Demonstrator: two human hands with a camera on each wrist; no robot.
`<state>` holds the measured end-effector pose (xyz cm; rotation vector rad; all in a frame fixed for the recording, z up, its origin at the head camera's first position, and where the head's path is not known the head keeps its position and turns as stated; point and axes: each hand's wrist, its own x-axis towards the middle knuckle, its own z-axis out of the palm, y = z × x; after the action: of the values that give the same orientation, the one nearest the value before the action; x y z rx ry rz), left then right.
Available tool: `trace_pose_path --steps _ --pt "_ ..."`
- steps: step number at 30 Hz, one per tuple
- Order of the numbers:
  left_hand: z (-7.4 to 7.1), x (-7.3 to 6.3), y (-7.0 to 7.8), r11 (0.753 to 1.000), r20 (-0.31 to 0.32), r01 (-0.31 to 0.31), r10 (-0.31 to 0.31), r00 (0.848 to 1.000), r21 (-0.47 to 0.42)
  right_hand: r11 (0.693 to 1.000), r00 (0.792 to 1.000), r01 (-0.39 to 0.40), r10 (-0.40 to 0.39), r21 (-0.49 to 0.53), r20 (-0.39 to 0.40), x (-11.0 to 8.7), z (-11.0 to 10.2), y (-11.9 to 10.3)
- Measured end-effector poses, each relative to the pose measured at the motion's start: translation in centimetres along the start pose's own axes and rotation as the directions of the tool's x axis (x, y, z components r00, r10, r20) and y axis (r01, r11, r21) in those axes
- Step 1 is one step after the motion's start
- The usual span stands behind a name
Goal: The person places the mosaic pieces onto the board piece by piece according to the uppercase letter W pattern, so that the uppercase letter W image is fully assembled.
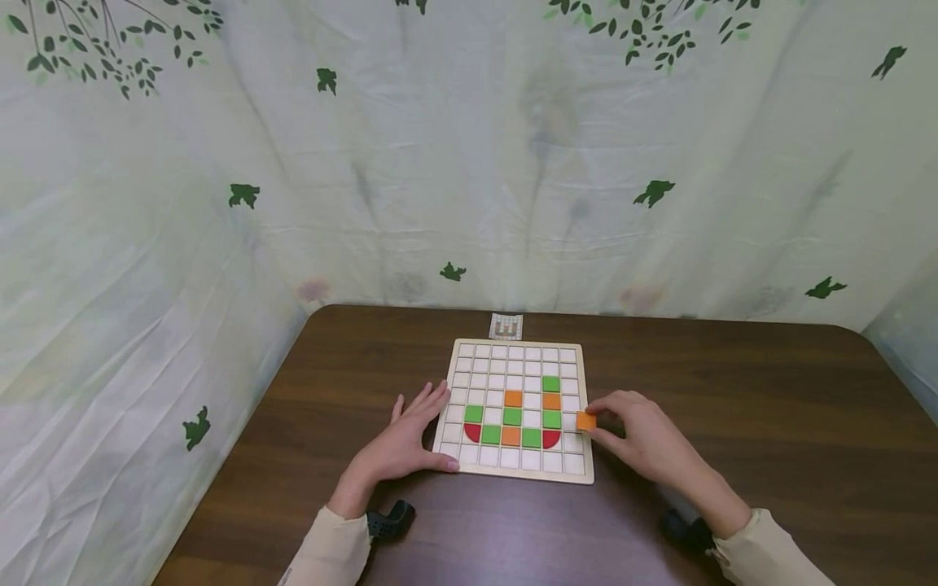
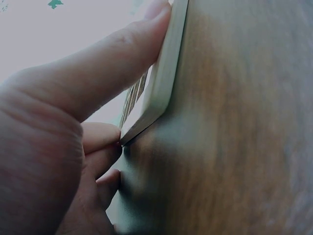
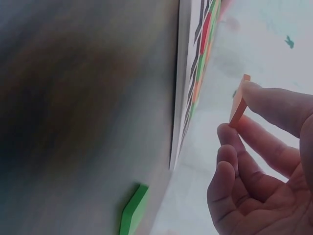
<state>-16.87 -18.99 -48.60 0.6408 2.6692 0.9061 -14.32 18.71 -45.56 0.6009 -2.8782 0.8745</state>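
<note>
A square wooden grid board lies on the table, bearing green, orange and red tiles in some of its cells. The red tiles have one rounded corner. My left hand rests against the board's left side, thumb on the near left corner and fingers spread along the edge. Between thumb and fingertips my right hand pinches an orange square tile, held tilted above the board's right edge. The right wrist view shows this tile edge-on, its other fingers loosely curled.
A small card with a printed grid pattern lies behind the board. On the table near my right hand is a loose green tile, hidden in the head view. The dark wooden table ends at a leaf-printed curtain.
</note>
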Motion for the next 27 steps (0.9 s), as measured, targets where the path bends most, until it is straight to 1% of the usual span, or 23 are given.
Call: trace_pose_path --steps 9,16,22,27 --pt "-0.1 0.2 0.2 1.000 -0.001 -0.007 0.007 1.000 0.000 1.000 1.000 0.020 -0.019 0.013 -0.011 1.3 1.1 -0.9" --pt "-0.1 -0.1 0.1 1.000 0.011 0.005 -0.005 1.000 -0.012 0.997 1.000 -0.014 0.013 0.071 0.016 2.5 1.8 -1.9" --pt "-0.1 -0.2 0.1 1.000 0.003 0.001 -0.001 1.000 -0.023 0.997 1.000 -0.001 0.001 0.072 0.001 3.6 2.7 -2.8" --pt "0.0 -0.2 0.0 1.000 0.007 0.004 -0.004 1.000 -0.025 0.996 1.000 -0.023 0.022 0.083 0.021 4.5 3.6 -3.4"
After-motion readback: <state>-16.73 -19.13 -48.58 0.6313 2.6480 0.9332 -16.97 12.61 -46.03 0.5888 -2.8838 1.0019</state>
